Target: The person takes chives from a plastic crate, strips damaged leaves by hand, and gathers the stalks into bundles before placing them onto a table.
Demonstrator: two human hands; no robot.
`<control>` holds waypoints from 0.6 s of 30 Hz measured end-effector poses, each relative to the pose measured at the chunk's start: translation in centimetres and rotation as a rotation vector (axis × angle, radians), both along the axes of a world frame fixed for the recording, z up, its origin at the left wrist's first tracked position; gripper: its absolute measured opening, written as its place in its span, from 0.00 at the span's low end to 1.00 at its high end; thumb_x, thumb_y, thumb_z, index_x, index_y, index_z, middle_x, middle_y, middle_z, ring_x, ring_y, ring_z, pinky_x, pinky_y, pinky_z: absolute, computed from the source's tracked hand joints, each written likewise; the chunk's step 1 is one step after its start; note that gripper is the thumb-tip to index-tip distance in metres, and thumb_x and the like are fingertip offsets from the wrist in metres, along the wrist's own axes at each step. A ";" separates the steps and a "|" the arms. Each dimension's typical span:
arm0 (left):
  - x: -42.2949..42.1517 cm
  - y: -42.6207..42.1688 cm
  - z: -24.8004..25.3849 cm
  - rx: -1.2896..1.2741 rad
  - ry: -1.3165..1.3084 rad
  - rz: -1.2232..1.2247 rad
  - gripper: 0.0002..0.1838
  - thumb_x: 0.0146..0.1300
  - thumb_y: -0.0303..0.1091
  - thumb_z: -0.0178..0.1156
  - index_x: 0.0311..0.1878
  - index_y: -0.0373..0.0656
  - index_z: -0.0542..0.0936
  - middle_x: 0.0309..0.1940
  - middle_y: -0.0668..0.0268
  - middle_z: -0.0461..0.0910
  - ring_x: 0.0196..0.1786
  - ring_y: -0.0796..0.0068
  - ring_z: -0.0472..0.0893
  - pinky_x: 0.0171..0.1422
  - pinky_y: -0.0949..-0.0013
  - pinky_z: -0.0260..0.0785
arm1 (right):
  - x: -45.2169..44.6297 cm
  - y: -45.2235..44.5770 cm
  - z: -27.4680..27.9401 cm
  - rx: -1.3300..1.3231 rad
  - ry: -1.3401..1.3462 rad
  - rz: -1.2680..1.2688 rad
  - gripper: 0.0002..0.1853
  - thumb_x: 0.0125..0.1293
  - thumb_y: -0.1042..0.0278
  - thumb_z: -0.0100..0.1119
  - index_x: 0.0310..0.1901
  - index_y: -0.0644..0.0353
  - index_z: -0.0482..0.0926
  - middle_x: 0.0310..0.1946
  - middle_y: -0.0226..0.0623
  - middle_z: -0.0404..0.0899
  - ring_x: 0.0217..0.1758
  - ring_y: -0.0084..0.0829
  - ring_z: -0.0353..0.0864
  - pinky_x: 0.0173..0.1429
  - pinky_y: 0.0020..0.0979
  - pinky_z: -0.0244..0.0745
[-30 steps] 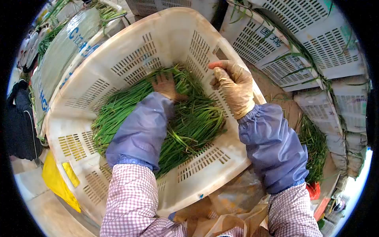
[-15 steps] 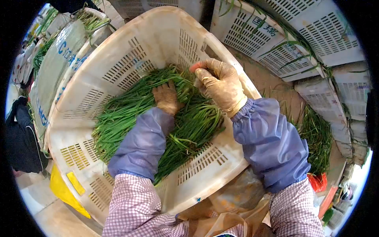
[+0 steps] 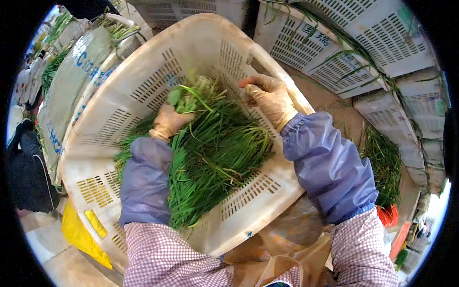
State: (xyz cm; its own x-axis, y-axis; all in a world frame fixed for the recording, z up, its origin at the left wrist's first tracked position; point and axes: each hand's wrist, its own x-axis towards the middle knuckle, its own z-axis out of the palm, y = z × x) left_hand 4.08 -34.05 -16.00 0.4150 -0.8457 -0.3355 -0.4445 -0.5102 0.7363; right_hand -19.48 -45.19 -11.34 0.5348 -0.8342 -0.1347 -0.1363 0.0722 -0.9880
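Note:
My left hand, in a tan glove, is closed around a bunch of green chives, its pale ends pointing up and away from me. The long leaves trail down over a heap of chives in a white slotted plastic crate. My right hand, gloved too, is curled in a pinch above the heap, near the crate's right wall. A reddish fingertip shows past the glove. Whatever those fingers hold, if anything, is hidden.
More white slotted crates with stray leaves are stacked at upper right. A loose pile of greens lies on the right beside a red bag. At left stand a lettered pale sack and yellow material.
My left hand has moved left from the heap and now grips a raised bunch of chives, formerly lying flat. The right hand has shifted slightly right and stays pinched.

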 end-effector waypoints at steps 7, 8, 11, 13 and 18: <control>4.2 5.3 1.6 -0.486 0.096 -0.019 0.35 0.40 0.32 0.71 0.54 0.35 0.69 0.42 0.60 0.78 0.42 0.68 0.78 0.49 0.69 0.71 | 2.2 1.2 -1.4 0.274 -0.106 0.138 0.20 0.58 0.73 0.59 0.53 0.65 0.69 0.46 0.41 0.74 0.46 0.32 0.77 0.46 0.30 0.76; 4.6 5.5 1.7 -0.488 0.093 -0.018 0.35 0.40 0.32 0.71 0.54 0.35 0.69 0.42 0.60 0.78 0.42 0.68 0.78 0.49 0.69 0.71 | 3.1 1.4 -1.6 0.286 -0.185 0.122 0.22 0.57 0.73 0.59 0.55 0.65 0.68 0.48 0.43 0.72 0.49 0.34 0.75 0.48 0.30 0.75; 5.2 6.2 2.0 -0.370 0.473 0.127 0.37 0.40 0.29 0.70 0.58 0.38 0.67 0.45 0.60 0.77 0.44 0.70 0.77 0.51 0.70 0.69 | 5.9 1.2 -4.7 0.343 -0.146 -0.045 0.29 0.55 0.69 0.61 0.58 0.64 0.65 0.53 0.45 0.69 0.54 0.38 0.72 0.53 0.33 0.72; 5.3 6.3 2.6 -0.382 0.363 0.120 0.37 0.40 0.28 0.69 0.58 0.38 0.67 0.44 0.61 0.78 0.43 0.71 0.77 0.50 0.69 0.70 | 7.4 1.4 -7.7 0.378 -0.034 -0.195 0.33 0.53 0.65 0.64 0.60 0.63 0.64 0.56 0.46 0.68 0.57 0.39 0.69 0.55 0.36 0.69; 4.5 7.1 2.4 -0.468 0.342 0.064 0.37 0.40 0.28 0.70 0.58 0.39 0.68 0.45 0.63 0.78 0.44 0.72 0.77 0.52 0.69 0.69 | 11.3 2.5 -8.4 0.479 -0.179 -0.062 0.42 0.53 0.43 0.61 0.64 0.58 0.59 0.62 0.46 0.61 0.66 0.40 0.56 0.66 0.41 0.51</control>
